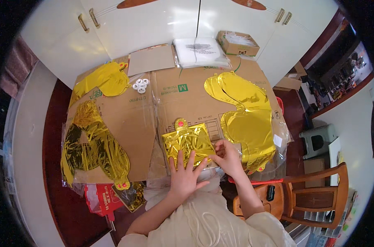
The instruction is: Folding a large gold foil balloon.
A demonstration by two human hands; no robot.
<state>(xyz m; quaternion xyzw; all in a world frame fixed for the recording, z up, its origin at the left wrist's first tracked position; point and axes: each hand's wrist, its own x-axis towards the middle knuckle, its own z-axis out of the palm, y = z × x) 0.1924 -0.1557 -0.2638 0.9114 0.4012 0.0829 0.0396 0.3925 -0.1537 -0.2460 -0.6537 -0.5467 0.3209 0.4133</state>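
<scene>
A gold foil balloon (191,138), folded into a rough square with a red-dotted tab at its top, lies in front of me on flattened cardboard. My left hand (185,177) presses on its near part, fingers spread and flat. At its right edge my right hand (226,156) pinches the foil between thumb and fingers. Spread out to the right is a large gold foil balloon (248,123). On the left lie a crumpled, shiny gold balloon (94,142) and, farther back, another gold balloon (108,80).
Flattened cardboard (131,119) covers the table. Near its back are several white tape rolls (141,85), a grey board (151,60), a stack of clear plastic bags (199,52) and a small open box (238,43). A wooden chair (314,195) stands at the right, a red bag (102,199) at lower left.
</scene>
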